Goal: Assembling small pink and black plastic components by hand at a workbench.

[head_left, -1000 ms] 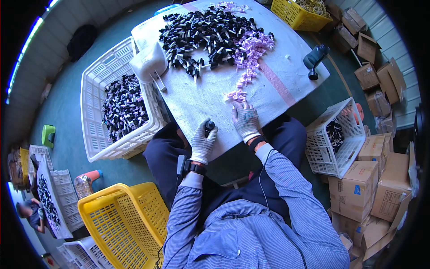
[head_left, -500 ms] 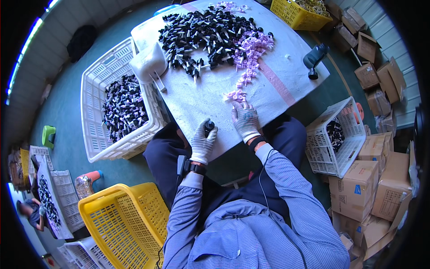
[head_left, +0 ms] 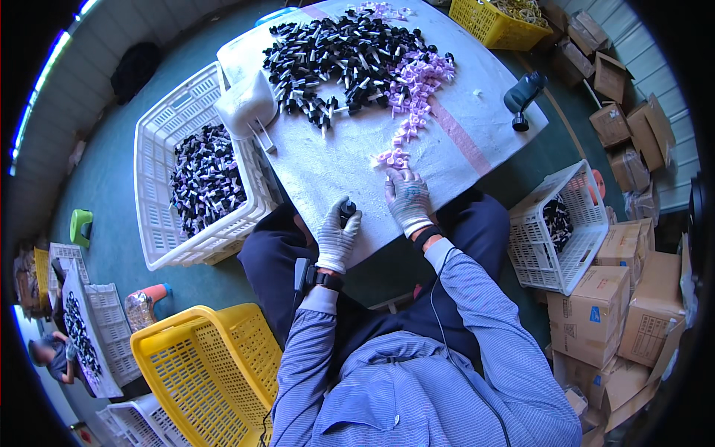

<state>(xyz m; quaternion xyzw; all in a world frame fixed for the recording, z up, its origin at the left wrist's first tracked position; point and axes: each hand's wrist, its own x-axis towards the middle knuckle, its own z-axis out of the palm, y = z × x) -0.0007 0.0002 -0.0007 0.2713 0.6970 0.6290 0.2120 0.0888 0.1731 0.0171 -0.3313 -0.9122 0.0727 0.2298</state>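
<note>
Both my hands wear grey knit gloves at the near edge of a white table [head_left: 454, 134]. My left hand [head_left: 337, 235] is closed around a small black pump piece [head_left: 347, 210] held upright. My right hand [head_left: 407, 197] lies flat on the tabletop, fingers reaching a few pink caps [head_left: 392, 157] just ahead of it. A trail of pink caps [head_left: 414, 86] runs back to a large heap of black pump parts [head_left: 342, 59] at the table's far side.
A white crate [head_left: 186, 179] of black parts stands left of the table, a white scoop [head_left: 246, 104] on its corner. A yellow basket [head_left: 205, 372] sits at my lower left, a white basket [head_left: 558, 227] and cardboard boxes [head_left: 596, 298] at right. A black tool [head_left: 521, 93] lies on the table's right.
</note>
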